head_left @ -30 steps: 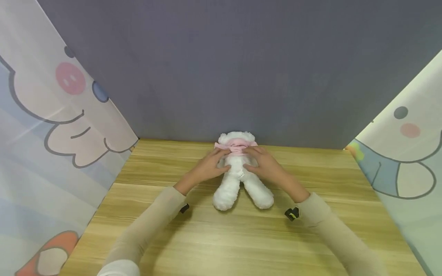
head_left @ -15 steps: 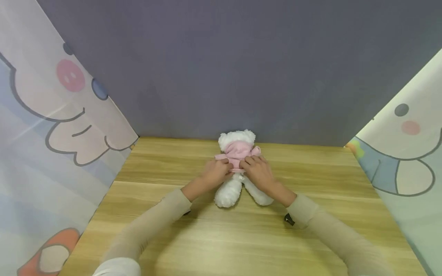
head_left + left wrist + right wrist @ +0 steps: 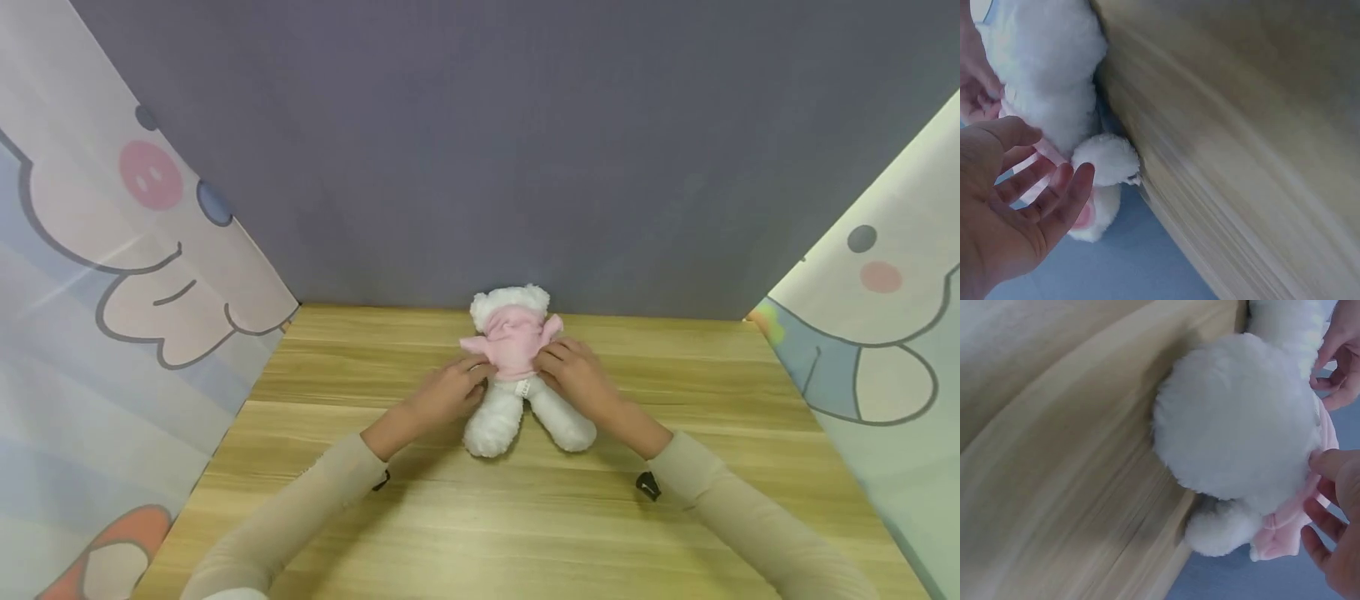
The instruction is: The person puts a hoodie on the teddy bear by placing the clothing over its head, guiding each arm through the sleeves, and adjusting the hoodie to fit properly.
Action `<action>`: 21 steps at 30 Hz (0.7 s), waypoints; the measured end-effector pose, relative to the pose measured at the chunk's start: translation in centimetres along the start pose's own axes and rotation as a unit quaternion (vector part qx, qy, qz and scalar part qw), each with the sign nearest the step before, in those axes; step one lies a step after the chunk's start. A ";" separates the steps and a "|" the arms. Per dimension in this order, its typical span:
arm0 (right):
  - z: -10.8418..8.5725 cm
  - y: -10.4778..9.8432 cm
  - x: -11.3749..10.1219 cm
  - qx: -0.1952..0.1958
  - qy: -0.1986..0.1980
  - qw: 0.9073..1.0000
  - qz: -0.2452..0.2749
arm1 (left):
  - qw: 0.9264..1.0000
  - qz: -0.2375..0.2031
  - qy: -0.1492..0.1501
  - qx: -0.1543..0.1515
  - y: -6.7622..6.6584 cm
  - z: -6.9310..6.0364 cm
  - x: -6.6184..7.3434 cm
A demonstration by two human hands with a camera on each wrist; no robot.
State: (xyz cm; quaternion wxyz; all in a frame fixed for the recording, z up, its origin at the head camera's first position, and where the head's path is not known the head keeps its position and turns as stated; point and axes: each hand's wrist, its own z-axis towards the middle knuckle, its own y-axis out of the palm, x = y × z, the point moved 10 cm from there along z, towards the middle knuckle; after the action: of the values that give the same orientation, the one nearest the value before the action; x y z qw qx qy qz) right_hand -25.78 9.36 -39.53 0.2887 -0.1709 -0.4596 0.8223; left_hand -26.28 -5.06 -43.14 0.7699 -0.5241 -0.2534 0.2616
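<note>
Head view, toy: white fluffy plush toy [image 3: 497, 417] lying on the yellow-brown wood-grain tabletop [image 3: 472, 525], legs towards the person, head just beside the flat grey panel [image 3: 480, 150].
Shirt: soft pink cloth shirt [image 3: 515, 340] around its body, small white tag [image 3: 522, 387] peeking out below!
Left hand [image 3: 450, 390]: at the shirt's side, fingers spread and loosely bent.
Right hand [image 3: 581, 383]: opposite side, thumb touching, fingers spread too.
Flanks: pale cartoon-printed sheets [image 3: 112, 275] both sides.
</note>
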 end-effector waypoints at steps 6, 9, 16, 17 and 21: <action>-0.2 0.9 -0.6 -0.039 -0.018 0.999 0.013 | 1.000 0.003 -0.005 -0.015 0.1 0.2 -0.8; -0.6 1.5 -0.7 -0.066 -0.013 0.997 0.026 | 0.998 0.022 0.007 -0.056 0.8 0.4 -0.6; -0.2 1.2 -0.3 -0.066 0.006 0.997 0.050 | 0.996 0.036 0.015 -0.084 -0.6 2.0 -0.3; -0.3 0.8 -0.3 -0.055 0.011 0.997 0.047 | 0.997 0.030 0.009 -0.070 -1.1 2.3 -0.4; -0.6 -1.0 -0.5 -0.017 0.029 0.999 0.020 | 0.999 0.012 -0.026 0.026 -3.9 3.9 -1.2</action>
State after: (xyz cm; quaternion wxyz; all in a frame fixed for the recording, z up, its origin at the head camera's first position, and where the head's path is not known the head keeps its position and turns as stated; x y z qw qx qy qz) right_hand -24.80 9.85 -39.00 0.2826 -0.2085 -0.4618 0.8145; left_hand -29.22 -4.43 -38.32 0.7729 -0.5001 -0.2605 0.2909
